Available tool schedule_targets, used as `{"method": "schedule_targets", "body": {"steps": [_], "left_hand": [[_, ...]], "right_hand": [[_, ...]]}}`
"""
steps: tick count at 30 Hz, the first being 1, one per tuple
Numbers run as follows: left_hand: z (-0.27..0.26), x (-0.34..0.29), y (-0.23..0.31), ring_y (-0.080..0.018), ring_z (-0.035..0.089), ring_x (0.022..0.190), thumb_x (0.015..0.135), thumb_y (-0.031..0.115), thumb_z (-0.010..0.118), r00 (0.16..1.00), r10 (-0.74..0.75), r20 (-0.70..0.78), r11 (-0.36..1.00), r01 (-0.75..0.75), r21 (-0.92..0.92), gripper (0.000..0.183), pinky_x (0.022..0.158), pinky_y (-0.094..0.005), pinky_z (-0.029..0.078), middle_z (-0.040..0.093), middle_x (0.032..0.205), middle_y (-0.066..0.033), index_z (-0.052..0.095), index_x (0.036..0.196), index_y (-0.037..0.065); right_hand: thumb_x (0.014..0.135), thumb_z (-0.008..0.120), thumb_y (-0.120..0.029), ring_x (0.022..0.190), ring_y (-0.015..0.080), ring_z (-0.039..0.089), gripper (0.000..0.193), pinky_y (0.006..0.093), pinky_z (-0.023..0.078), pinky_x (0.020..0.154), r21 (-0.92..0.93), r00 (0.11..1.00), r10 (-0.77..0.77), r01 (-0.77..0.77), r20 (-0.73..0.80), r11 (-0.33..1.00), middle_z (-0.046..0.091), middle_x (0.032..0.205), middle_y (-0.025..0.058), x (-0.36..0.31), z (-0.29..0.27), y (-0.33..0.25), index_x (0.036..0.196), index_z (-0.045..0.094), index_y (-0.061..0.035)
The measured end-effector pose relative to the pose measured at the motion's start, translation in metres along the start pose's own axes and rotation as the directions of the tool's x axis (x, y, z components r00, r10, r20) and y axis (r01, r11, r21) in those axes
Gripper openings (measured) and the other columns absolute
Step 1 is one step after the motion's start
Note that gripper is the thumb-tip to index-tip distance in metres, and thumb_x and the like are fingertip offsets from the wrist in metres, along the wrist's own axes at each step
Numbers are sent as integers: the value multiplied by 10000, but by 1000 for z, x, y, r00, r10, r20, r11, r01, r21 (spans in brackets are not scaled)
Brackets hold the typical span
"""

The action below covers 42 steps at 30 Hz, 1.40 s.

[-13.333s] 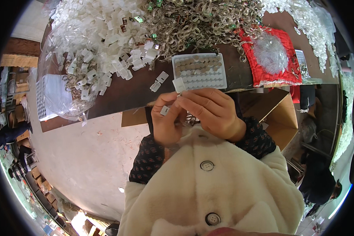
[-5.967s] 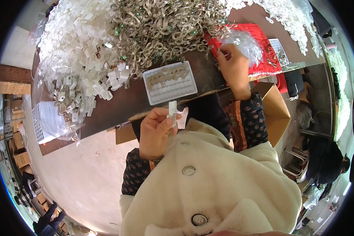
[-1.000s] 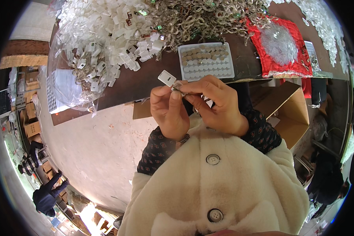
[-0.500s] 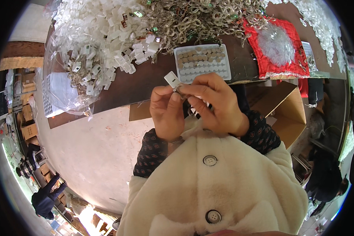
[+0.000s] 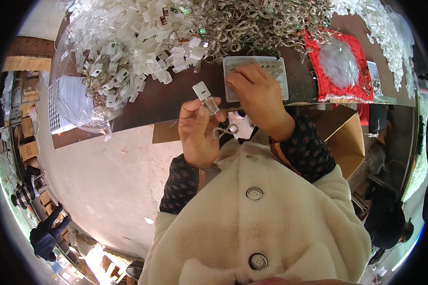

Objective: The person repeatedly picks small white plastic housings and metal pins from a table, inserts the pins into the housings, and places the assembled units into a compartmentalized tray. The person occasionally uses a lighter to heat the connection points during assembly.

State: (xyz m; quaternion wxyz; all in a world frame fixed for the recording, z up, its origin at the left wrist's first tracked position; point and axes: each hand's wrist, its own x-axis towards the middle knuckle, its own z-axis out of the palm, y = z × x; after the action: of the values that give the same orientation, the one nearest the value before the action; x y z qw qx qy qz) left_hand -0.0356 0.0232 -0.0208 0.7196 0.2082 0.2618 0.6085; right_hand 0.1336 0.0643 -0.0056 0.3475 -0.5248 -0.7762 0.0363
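My left hand (image 5: 197,135) pinches a small battery case (image 5: 201,90) between thumb and fingers. The case is white with a dark slot in its upper part, and a clear lower part. Below it hangs a loop of thin clear wire (image 5: 225,131). My right hand (image 5: 264,102) reaches over a white plastic tray (image 5: 284,88) with its fingers bent down and drawn together. Several round button cells (image 5: 273,65) show in the tray's far rows. What the right fingertips touch or hold is hidden.
White plastic cases (image 5: 147,52) lie heaped at the back left, beside coiled clear wires (image 5: 257,28). At right, a red cloth (image 5: 314,59) bears a clear plastic bundle (image 5: 338,61). An open cardboard box (image 5: 345,142) stands below the table edge. Other people are farther off.
My right hand has left the battery case and moved forward over the tray. The left hand keeps the case, now tilted with its clear part and wire loop in sight.
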Motion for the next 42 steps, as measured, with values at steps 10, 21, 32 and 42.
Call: {"method": "schedule_targets", "body": {"steps": [10, 21, 32, 42], "left_hand": [[-2, 4, 5, -193, 635, 820, 1016, 151, 570, 998, -60, -20, 998, 59, -32, 136, 591, -236, 504, 678, 1135, -153, 564, 1130, 78], [1, 4, 8, -188, 643, 838, 1009, 153, 588, 999, -46, -3, 999, 46, 4, 164, 710, -283, 525, 680, 1141, -168, 559, 1139, 57], [2, 1, -1, -173, 654, 899, 1009, 56, 555, 995, 81, 60, 995, -84, 58, 167, 830, -327, 533, 685, 1044, -99, 554, 1172, 18], [1, -1, -6, -179, 640, 909, 996, 36, 580, 998, 4, 70, 1000, -3, -18, 170, 814, -332, 533, 675, 1068, -119, 563, 1164, 20]], "right_hand": [[799, 677, -4, 854, 317, 615, 224, 407, 526, 705, -62, 1000, -2, 3, 4, 998, 587, 915, 92, 11, -5, -3, 1014, 647, -59], [832, 672, 4, 849, 321, 616, 195, 412, 515, 689, -96, 999, 9, -4, 54, 995, 594, 924, 121, 14, -5, -9, 1008, 600, -41], [781, 709, -9, 817, 287, 631, 246, 373, 527, 677, 269, 997, -72, 63, 23, 961, 638, 932, 88, 0, -26, -46, 1018, 654, -44], [664, 681, -20, 843, 252, 664, 448, 367, 545, 737, 32, 962, -258, 261, -92, 965, 692, 1040, 81, -5, -24, -47, 1111, 688, -30]]}}
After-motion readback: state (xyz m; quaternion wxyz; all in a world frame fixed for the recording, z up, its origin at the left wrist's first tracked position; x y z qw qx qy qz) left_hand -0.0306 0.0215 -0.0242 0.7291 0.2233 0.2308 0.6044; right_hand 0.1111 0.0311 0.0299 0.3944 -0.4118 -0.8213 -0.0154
